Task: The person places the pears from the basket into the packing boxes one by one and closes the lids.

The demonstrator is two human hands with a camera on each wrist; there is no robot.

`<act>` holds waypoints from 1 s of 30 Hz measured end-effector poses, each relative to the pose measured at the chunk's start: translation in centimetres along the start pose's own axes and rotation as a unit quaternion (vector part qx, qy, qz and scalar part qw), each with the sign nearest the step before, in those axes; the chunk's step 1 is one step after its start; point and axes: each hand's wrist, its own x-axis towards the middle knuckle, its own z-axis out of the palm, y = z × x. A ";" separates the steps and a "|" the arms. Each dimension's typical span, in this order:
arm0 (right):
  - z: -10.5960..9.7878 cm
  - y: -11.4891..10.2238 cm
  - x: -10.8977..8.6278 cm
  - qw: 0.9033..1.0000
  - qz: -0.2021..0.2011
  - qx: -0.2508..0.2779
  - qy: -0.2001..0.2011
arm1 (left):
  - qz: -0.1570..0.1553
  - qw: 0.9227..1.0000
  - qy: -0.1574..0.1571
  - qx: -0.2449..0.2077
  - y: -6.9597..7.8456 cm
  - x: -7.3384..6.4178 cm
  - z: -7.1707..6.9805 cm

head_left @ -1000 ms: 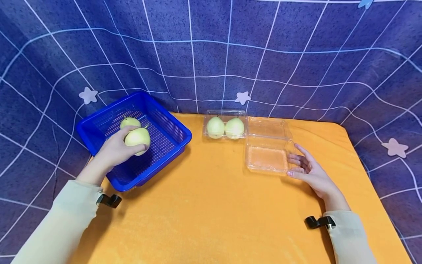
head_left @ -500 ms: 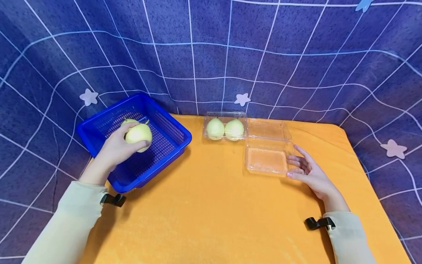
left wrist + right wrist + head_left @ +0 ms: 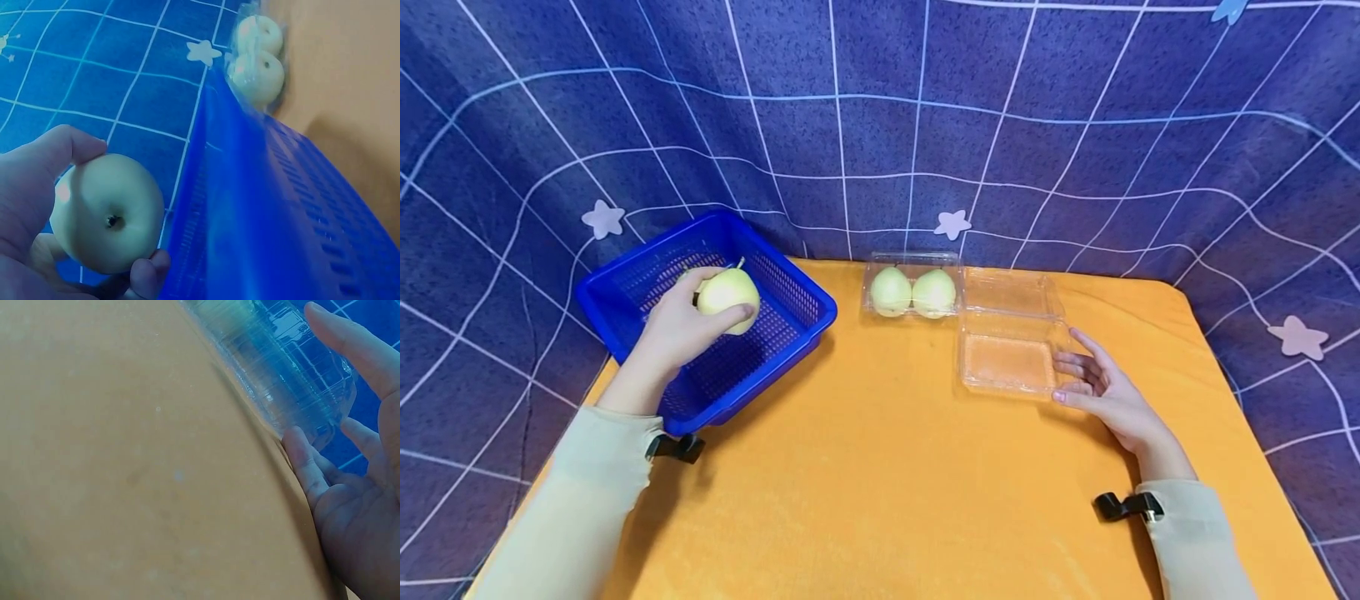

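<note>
Here's the left hand (image 3: pixel 683 323), fingers and thumb wrapped snugly around a yellow-green pear (image 3: pixel 728 300), stem up, holding it over the blue basket (image 3: pixel 767 368) at the desk's (image 3: pixel 865 467) left side! Over on the right, the right hand (image 3: pixel 1108 396) rests with fingers loosely spread, grasping nothing, fingertips right at the near edge of an open clear container (image 3: pixel 1007 362); whether they all touch it, I can't tell. And between basket and container, two more pears (image 3: pixel 934 293) sit side by side in a clear box (image 3: pixel 913 260).
</note>
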 end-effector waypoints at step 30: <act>-0.1 0.2 0.1 1.000 0.007 -0.006 0.008 | -0.030 0.978 0.009 -0.204 6.6 -0.3 4.2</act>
